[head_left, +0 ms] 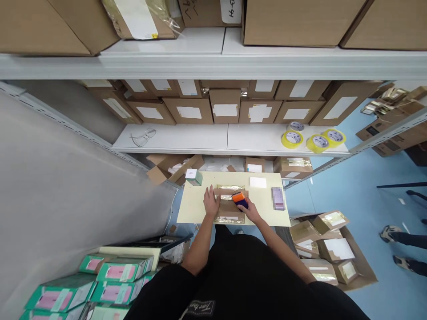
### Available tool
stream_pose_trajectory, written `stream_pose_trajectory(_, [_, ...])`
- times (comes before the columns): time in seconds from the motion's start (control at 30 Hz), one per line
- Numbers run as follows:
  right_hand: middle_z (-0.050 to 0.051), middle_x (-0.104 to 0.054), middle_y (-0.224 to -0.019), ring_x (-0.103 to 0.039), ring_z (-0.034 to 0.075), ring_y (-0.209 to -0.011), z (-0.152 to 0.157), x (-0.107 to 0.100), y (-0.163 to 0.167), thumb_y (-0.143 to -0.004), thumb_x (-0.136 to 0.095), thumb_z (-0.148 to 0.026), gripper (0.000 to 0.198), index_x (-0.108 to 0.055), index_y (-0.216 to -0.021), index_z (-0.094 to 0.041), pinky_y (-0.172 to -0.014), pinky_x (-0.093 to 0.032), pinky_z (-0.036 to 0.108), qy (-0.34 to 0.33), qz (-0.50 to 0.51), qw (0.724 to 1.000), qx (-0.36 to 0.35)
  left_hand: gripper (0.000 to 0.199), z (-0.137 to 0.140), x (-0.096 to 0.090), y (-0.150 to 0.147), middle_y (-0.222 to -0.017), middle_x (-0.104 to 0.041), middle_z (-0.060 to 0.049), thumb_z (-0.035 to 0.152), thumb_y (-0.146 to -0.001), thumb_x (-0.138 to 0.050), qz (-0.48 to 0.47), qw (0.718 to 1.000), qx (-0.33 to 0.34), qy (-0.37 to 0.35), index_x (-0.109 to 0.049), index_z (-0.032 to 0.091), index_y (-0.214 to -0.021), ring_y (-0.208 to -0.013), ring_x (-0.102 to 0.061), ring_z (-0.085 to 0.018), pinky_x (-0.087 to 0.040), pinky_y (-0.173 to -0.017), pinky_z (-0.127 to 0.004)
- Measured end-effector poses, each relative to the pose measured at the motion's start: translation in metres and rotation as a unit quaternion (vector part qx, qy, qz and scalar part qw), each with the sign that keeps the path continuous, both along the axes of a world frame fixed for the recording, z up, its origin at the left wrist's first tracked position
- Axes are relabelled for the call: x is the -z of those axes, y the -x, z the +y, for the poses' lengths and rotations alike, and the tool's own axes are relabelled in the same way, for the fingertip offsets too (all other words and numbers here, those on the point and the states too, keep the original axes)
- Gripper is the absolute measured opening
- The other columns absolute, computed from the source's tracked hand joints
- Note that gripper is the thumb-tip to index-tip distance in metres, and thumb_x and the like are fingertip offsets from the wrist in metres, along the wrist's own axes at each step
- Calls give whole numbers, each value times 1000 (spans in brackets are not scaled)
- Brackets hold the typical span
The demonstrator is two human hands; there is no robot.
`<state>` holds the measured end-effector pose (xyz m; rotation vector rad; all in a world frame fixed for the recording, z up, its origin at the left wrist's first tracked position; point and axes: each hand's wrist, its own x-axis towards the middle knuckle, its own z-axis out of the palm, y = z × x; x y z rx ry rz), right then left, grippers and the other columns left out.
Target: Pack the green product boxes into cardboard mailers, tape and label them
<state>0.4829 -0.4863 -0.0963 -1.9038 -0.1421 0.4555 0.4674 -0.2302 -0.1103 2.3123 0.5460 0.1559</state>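
A brown cardboard box [230, 206] with bands of shiny tape lies on a pale yellow table [263, 215] in front of me. My left hand [211, 202] rests against the box's left side, its fingers stretched out and holding nothing. My right hand [251, 210] is wrapped round an orange and dark blue hand-held tool [239, 198], whose exact kind I cannot make out. The tool's orange end is over the upper right part of the box; whether it touches the box is unclear.
On the table are a small green and white box [194, 177], a white card [258, 182] and a purple item [278, 198]. Tape rolls [293, 138] and glasses [143, 137] lie on the shelf [187, 135]. A carton of packed boxes [363, 278] stands right; green boxes [55, 300] are stacked left.
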Motion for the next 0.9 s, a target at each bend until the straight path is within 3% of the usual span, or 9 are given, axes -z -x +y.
stream_pose_trajectory(0.07, [4, -74, -91, -68, 26, -85, -2, 4, -1, -85, -67, -58, 49, -62, -116, -21, -76, -54, 36, 3, -5, 1000, 0, 63, -7, -11, -8, -143, -61, -17, 58, -98, -51, -23, 999, -7, 47, -57, 20, -147, -136, -52, -35, -43, -111, -48])
stream_pose_trajectory(0.17, [4, -74, -92, -68, 26, -85, -3, 9, -2, -84, -68, -58, 49, -62, -116, -22, -77, -55, 37, 8, -15, 1000, -8, 62, -20, -25, -27, -101, -77, -13, 70, -95, -46, 59, 970, 46, 232, -78, 18, -108, -101, -69, -30, -53, -91, -40])
stream_pose_trajectory(0.3, [4, -74, -94, -69, 26, -85, -3, 10, -2, -85, -68, -58, 48, -62, -117, -22, -79, -55, 38, -2, -23, 1000, -14, 71, -40, -35, -52, -83, -76, -13, 79, -87, -53, 162, 892, 67, 418, -79, 13, -88, -79, -70, -24, -53, -73, -34])
stream_pose_trajectory(0.4, [4, -74, -94, -68, 26, -85, -3, 7, -2, -84, -68, -58, 50, -63, -118, -22, -80, -55, 39, -5, -22, 1000, -13, 61, -51, -38, -59, -79, -75, -11, 71, -77, -72, 121, 858, 52, 497, -78, 12, -90, -74, -69, -21, -52, -67, -30])
stream_pose_trajectory(0.53, [5, -74, -97, -69, 26, -88, -3, -2, -4, -84, -68, -59, 52, -64, -120, -22, -80, -54, 38, -11, -22, 999, -20, 51, -53, -42, -53, -84, -76, -9, 57, -70, -85, 26, 864, 3, 503, -77, 13, -94, -77, -69, -19, -54, -72, -29])
stream_pose_trajectory(0.73, [5, -75, -91, -69, 26, -82, -6, -23, -12, -84, -68, -64, 48, -67, -110, -23, -72, -50, 35, 50, -37, 997, -44, 41, -42, -60, -33, -88, -77, -10, 52, -76, -81, -32, 919, -35, 392, -80, 15, -93, -81, -68, -22, -54, -76, -34])
stream_pose_trajectory(0.9, [3, -71, -78, -65, 23, -72, -10, -43, -26, -86, -61, -70, 47, -66, -89, -24, -64, -43, 31, 103, -49, 993, -31, 36, -37, -74, -18, -85, -77, -9, 49, -74, -82, -82, 919, -79, 378, -81, 16, -86, -82, -67, -22, -54, -81, -36])
